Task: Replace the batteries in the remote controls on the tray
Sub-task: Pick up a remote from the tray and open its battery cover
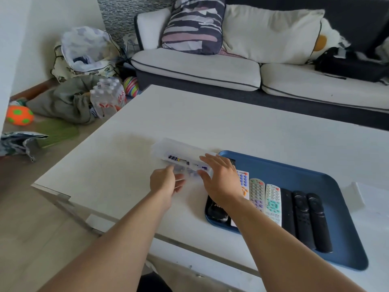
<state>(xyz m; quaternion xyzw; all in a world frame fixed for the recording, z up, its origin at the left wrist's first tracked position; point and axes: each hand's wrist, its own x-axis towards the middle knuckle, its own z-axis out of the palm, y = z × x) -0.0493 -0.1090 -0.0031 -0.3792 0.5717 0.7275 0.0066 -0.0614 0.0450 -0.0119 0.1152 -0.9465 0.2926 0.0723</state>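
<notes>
A clear plastic box [179, 153] with batteries inside lies on the white table [231, 127], just left of the blue tray [305, 175]. Its lid looks raised. My right hand [219, 175] spreads over the box's right end, fingers straight, thumb against its front edge. My left hand [166, 183] is at the box's near left side, fingers loosely curled and touching it; what they hold is blurred. On the tray lie several remote controls side by side: white ones [272, 204] with coloured buttons and black ones [313, 220]. My right arm hides part of the leftmost remotes.
A white flat object [357, 193] lies on the table right of the tray. Behind the table stands a sofa [195, 68] with cushions. On the floor to the left are a pack of water bottles [107, 98], balls, clothes and bags.
</notes>
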